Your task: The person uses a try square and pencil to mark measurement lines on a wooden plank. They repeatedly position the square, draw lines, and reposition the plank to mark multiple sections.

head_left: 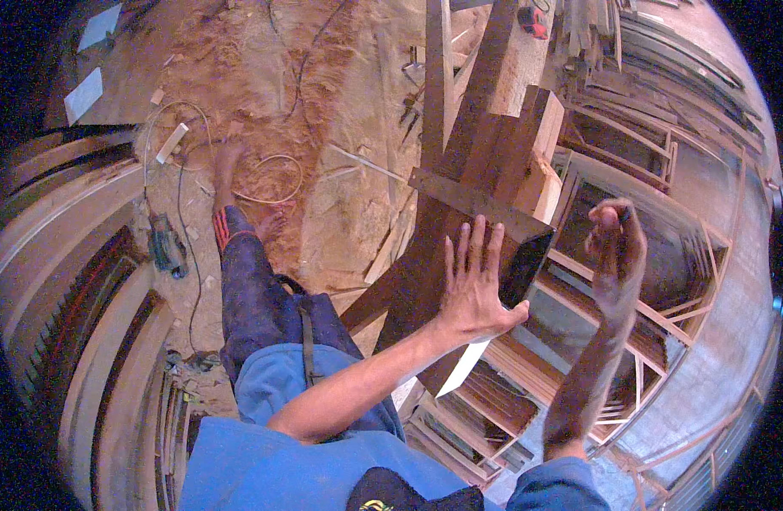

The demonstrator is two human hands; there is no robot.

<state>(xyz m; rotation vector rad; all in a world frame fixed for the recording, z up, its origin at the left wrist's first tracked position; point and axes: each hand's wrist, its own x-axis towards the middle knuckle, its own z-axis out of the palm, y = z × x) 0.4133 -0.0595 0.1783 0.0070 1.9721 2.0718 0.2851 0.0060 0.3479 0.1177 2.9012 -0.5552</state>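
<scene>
My left hand (476,281) lies with fingers spread on a dark wooden board (438,247) on the bench. Just beyond its fingertips, a flat brown strip (459,194) crosses the board. Several reddish-brown wood blocks (498,149) sit side by side past that strip, one with a pale, rough end. My right hand (617,243) is raised to the right of the board, touching nothing on the bench. Its fingers are curled together around a small dark thing that I cannot make out. Under my left wrist, a white edge (464,366) shows beside the board.
A red and black tape measure (534,23) lies at the bench's far end. Wooden frames (638,247) and stacked strips (672,60) fill the right side. At left are a green power tool (167,247), cables and curved timber (76,213). Sawdust (263,94) covers the floor.
</scene>
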